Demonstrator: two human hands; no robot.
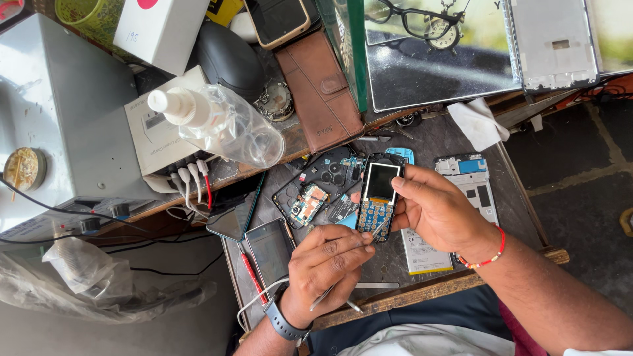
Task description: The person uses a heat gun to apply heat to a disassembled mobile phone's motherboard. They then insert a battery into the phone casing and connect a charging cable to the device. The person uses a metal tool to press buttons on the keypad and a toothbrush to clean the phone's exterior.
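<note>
While your right hand is closing its grip around the small opened handset, holding it just above the dark, scuffed bench, your left hand is pinching thin metal tweezers whose tip is touching the handset's keypad area. Just to the left of the handset, a black phone shell with an exposed circuit board is lying flat, and a dark smartphone and a red pen are lying nearer the bench's front edge. A pale battery is resting under your right wrist. Further back, a brown leather wallet is lying beside a clear spray bottle, which is tipping over a white box with cables. A grey metal unit is standing at the left, and paved ground is showing at the right.
</note>
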